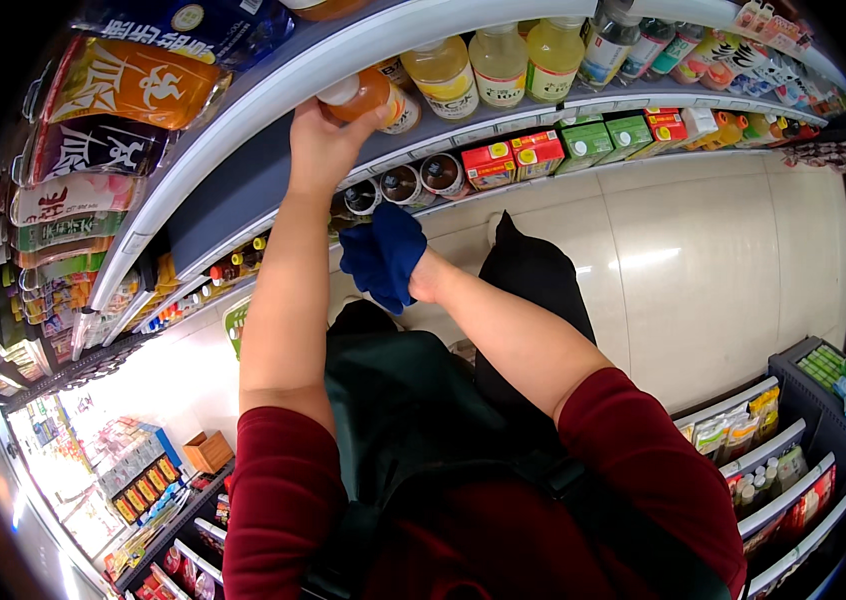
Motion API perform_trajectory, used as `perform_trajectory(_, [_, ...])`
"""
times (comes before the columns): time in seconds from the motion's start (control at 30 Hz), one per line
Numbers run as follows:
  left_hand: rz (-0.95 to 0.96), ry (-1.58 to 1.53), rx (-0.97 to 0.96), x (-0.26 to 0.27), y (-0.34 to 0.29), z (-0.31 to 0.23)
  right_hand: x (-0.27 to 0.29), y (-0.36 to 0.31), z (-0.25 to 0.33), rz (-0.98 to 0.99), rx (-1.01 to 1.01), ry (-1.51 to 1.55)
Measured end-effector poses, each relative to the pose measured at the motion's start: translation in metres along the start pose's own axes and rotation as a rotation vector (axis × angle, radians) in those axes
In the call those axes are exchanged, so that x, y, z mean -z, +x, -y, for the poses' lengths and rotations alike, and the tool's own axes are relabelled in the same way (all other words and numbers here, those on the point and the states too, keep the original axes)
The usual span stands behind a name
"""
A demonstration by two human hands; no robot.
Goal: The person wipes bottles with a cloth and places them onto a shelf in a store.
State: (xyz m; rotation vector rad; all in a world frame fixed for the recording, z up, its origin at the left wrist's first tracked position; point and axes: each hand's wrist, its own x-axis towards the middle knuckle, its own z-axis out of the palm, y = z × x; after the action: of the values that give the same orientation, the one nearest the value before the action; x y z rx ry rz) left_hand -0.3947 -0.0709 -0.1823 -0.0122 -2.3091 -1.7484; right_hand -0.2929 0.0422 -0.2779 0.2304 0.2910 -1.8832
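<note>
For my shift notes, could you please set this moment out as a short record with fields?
Place: shop aisle beside a chilled drinks shelf
Left hand: raised, gripping an orange drink bottle at the shelf edge
Right hand: lower, holding a blue cloth
Nearby: pale yellow bottles, red and green cartons, dark cans
Below: pale tiled floor

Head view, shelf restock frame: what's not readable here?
- Right hand: wrapped in the blue cloth, fingers hidden.
- Orange bottle: left hand covers its lower part.
- Dark cans beside the cloth: too small to tell the kind.
- Shelf ends: cut by the fisheye rim.
</note>
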Motion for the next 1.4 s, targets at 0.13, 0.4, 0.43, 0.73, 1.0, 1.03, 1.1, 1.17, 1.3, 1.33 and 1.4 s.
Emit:
perform_trajectory(0.13, [0.095,0.103,-0.073,-0.001,0.021,0.009,-0.013,-0.003,0.002,-0.104,0.009,-0.004])
perform_trajectory(0.4, [-0.142,0.264,0.004,-0.025,0.023,0.084,0.004,0.003,-0.013,-0.055,0.066,-0.043])
perform_trajectory(0.43, [-0.101,0.206,0.081,-0.027,0.024,0.091,0.007,0.003,-0.013,-0.055,0.063,-0.060])
perform_trajectory(0.73, [-0.053,0.167,0.089,-0.026,0.045,0.109,-0.004,0.007,-0.011,-0.112,0.096,-0.143])
perform_trajectory(1.0, [-0.331,0.232,0.078,0.072,-0.074,0.096,0.014,0.025,-0.012,-0.027,-0.031,-0.158])
perform_trajectory(1.03, [-0.375,0.283,0.121,0.098,-0.109,0.096,0.017,0.028,-0.009,-0.046,-0.065,-0.149])
perform_trajectory(1.1, [-0.586,0.150,0.390,0.156,-0.192,0.114,0.008,0.032,-0.020,-0.184,-0.046,-0.178])
perform_trajectory(1.17, [-0.833,0.336,0.696,0.211,-0.295,0.149,0.010,0.034,-0.026,-0.131,-0.145,-0.163])
perform_trajectory(1.3, [-0.892,0.557,1.250,0.250,-0.417,0.214,-0.008,0.044,-0.047,-0.363,-0.168,-0.233])
perform_trajectory(1.33, [-0.798,0.734,1.198,0.250,-0.416,0.216,-0.001,0.047,-0.048,-0.191,-0.239,-0.178])
perform_trajectory(1.4, [-0.641,1.144,0.940,0.256,-0.415,0.243,0.001,0.057,-0.060,-0.269,-0.264,-0.159])
